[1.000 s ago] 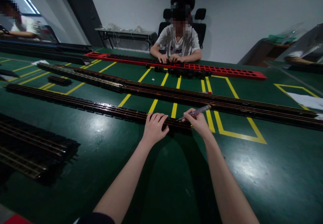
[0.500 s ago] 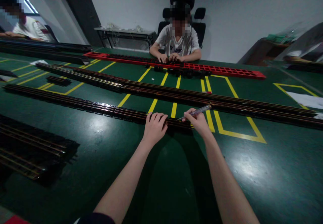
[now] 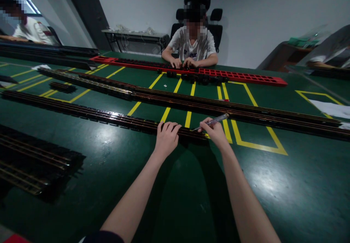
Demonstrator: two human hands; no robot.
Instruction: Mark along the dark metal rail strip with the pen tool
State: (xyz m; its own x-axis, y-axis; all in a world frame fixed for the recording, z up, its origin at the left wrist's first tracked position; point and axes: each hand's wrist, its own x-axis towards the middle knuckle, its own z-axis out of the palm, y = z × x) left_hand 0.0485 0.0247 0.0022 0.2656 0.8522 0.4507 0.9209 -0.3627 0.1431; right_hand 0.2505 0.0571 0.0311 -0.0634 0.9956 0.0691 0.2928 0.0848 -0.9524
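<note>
A long dark strip with shiny metal rails [image 3: 109, 116] lies slantwise across the table in front of me. Near its right end my left hand [image 3: 166, 139] lies over it, fingers bent over the far edge and thumb on the near side. My right hand [image 3: 214, 130] pinches a slim screwdriver with a clear handle [image 3: 218, 119]. The tool is tilted, its tip down at the strip close to its right end; whether the tip touches a particular part is too small to tell.
Longer dark strips [image 3: 191, 104] lie beyond mine. A stack of railed strips [image 3: 35, 159] sits at the near left. Across the green table [image 3: 136, 206], a co-worker [image 3: 191, 46] handles small dark parts at a red slotted tray [image 3: 246, 76]. White paper [image 3: 329, 108] is at right.
The strip under my left hand has shifted very slightly to the left. Both hands keep nearly the same pose, and the screwdriver tip stays at the strip.
</note>
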